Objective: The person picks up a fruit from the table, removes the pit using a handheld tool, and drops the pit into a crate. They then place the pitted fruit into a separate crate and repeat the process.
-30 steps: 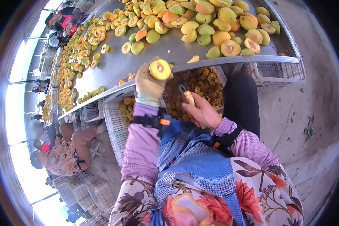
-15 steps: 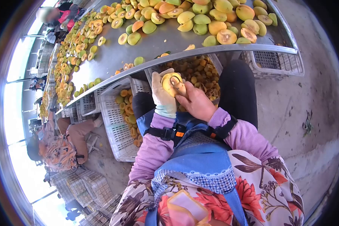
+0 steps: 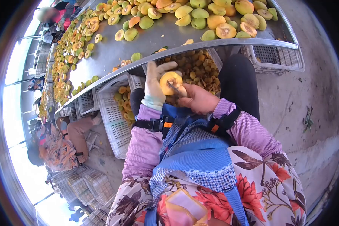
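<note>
My left hand (image 3: 154, 83), in a pale glove, holds a yellow peach half (image 3: 171, 80) against its fingers, cut face up. A brown hollow with a pale centre shows in the flesh. My bare right hand (image 3: 200, 99) is closed around a small pitting tool (image 3: 173, 86), whose thin dark metal end lies over the middle of the cut face. Its handle is mostly hidden by the fingers. Below both hands, between my knees, is a crate filled with small orange-brown fruit pieces (image 3: 199, 69).
A metal table (image 3: 150, 41) carries many halved green and yellow fruits (image 3: 214, 20). A white crate of fruit (image 3: 115, 124) stands left of my leg, another white crate (image 3: 278, 60) at right. A seated person (image 3: 60, 145) is at far left, near stacked crates (image 3: 83, 184).
My left hand has shifted left and its fingers have spread more. The peach half has turned so its cut face shows more, and the tool's end now lies lower across it.
</note>
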A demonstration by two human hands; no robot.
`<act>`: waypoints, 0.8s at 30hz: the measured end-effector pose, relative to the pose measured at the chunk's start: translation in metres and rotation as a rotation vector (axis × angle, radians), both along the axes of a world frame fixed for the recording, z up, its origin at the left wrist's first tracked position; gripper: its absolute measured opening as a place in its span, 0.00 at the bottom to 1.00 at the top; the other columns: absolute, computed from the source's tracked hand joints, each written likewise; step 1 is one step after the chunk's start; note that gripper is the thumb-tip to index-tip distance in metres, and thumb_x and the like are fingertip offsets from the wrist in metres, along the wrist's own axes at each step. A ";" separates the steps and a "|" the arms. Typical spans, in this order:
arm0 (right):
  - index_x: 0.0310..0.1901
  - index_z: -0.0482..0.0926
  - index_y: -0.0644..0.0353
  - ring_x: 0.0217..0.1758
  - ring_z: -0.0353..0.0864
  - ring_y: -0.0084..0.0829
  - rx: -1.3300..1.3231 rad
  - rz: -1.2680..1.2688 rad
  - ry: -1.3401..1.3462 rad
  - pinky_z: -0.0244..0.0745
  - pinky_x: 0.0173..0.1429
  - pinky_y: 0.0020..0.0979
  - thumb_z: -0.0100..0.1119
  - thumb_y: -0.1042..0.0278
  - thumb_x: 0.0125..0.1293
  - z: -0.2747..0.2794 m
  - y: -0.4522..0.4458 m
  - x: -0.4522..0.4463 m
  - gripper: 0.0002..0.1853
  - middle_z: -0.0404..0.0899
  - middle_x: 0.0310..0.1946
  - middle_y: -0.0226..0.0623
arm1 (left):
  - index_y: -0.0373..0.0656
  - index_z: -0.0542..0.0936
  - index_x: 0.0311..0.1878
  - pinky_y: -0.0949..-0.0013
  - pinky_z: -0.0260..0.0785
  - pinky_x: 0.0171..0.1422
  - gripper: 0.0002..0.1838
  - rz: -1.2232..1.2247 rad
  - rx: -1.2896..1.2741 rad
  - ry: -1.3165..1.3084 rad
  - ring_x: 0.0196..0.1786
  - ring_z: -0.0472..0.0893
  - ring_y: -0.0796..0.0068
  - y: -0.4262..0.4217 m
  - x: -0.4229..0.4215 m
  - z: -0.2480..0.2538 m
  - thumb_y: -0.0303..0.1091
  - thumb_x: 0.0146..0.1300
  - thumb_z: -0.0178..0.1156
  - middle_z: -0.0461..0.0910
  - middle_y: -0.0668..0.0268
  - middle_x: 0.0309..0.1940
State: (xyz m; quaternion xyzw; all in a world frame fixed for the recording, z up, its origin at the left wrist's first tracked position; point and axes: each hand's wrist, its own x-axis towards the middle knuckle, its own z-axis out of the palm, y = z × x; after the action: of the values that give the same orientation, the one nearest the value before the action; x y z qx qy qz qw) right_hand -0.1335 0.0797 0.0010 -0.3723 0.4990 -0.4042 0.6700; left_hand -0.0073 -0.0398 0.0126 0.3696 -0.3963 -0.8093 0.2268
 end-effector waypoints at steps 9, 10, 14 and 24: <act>0.48 0.68 0.62 0.11 0.66 0.19 -0.570 -0.152 0.491 0.64 0.16 0.23 0.52 0.68 0.63 -0.062 0.000 0.020 0.13 0.70 0.17 0.29 | 0.31 0.79 0.41 0.68 0.75 0.36 0.22 0.205 -0.161 -0.249 0.30 0.80 0.67 0.019 -0.005 -0.009 0.46 0.66 0.54 0.80 0.55 0.30; 0.48 0.68 0.62 0.11 0.65 0.19 -0.407 -0.095 0.402 0.64 0.16 0.24 0.52 0.69 0.63 -0.047 0.001 0.018 0.13 0.69 0.16 0.29 | 0.31 0.79 0.40 0.69 0.75 0.35 0.20 0.220 -0.229 -0.248 0.30 0.80 0.68 0.017 -0.007 -0.011 0.44 0.65 0.56 0.81 0.56 0.30; 0.40 0.69 0.58 0.12 0.67 0.18 0.139 0.135 -0.188 0.65 0.16 0.23 0.54 0.66 0.62 -0.002 -0.002 -0.002 0.08 0.68 0.17 0.28 | 0.31 0.80 0.38 0.72 0.74 0.34 0.15 0.229 -0.431 -0.238 0.29 0.80 0.72 0.019 -0.015 -0.008 0.38 0.62 0.60 0.81 0.58 0.30; 0.33 0.61 0.50 0.11 0.55 0.11 0.333 0.272 -0.863 0.50 0.12 0.18 0.50 0.68 0.68 0.000 0.000 -0.012 0.08 0.57 0.14 0.18 | 0.31 0.78 0.43 0.70 0.76 0.38 0.18 -0.059 -0.617 -0.099 0.34 0.82 0.67 0.010 -0.003 0.000 0.41 0.65 0.55 0.82 0.55 0.35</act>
State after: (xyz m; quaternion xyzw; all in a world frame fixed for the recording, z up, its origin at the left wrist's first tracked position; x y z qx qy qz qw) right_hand -0.1452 0.0801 0.0006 -0.1201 0.1799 -0.3452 0.9133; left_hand -0.0105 -0.0300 0.0131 0.3106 -0.6442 -0.6381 0.2853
